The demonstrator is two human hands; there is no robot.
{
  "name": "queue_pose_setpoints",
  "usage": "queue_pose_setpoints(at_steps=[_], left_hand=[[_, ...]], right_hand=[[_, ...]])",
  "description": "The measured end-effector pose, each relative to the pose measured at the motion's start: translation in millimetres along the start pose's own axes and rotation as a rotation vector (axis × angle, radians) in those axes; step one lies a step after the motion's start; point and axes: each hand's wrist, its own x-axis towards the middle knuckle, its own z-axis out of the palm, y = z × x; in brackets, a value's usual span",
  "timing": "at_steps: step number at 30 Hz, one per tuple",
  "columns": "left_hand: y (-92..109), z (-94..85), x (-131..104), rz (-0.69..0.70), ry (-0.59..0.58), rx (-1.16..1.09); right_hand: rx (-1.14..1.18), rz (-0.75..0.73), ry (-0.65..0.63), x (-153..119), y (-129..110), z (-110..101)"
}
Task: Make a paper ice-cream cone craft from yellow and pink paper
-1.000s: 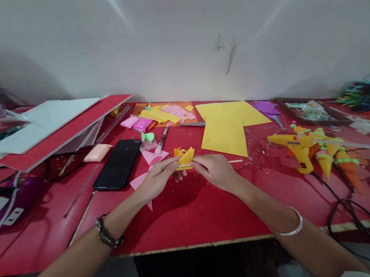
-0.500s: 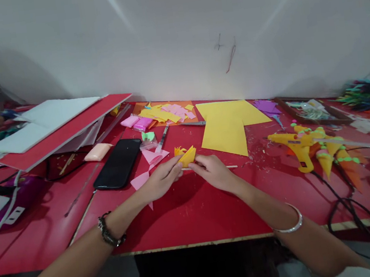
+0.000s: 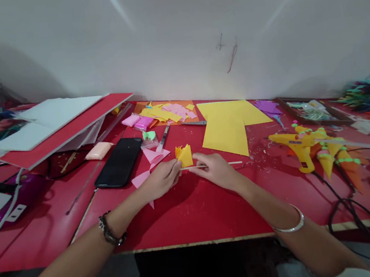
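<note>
The left fingers (image 3: 172,167) clamp the paper (image 3: 185,156), hiding its edge, and the right fingers (image 3: 201,159) apparently pinch the half-covered stick (image 3: 235,162).

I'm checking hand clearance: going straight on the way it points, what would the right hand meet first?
Probably the small yellow piece, just ahead of the right hand; depth is unclear, so they may already be touching.

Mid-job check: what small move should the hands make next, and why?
Probably turn the thin stick slightly with the right hand: it runs along the lower edge of the small yellow paper, which the left hand pinches at one side.
</note>
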Motion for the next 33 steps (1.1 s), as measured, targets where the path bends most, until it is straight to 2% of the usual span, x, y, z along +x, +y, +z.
queue_pose_setpoints(at_steps=[3, 9, 12, 17, 24, 30, 33], left_hand=[[0, -1.6, 1, 0.041, 0.016, 0.126], [3, -3.8, 0, 0.048, -0.044, 0.233], [0, -3.1, -1, 0.051, -0.055, 0.294], [-3, -2.8, -1, 0.083, -0.119, 0.358], [-3, -4.4, 0, 0.123, -0.195, 0.497], [-5, -3.7, 0, 0.168, -0.193, 0.429], [-5, -3.7, 0, 0.186, -0.187, 0.493]], right_hand=[[-0.029, -0.03, 0.003, 0, 0, -1], [-0.064, -0.008, -0.045, 1, -1, -5], [0.027, 0.013, -0.078, 1, -1, -5], [0.269, 0.051, -0.256, -1, -1, -6], [0.31, 0.059, -0.337, 0, 0, -8], [0.27, -0.004, -0.297, 0, -2, -9], [0.251, -0.016, -0.31, 1, -1, -11]])
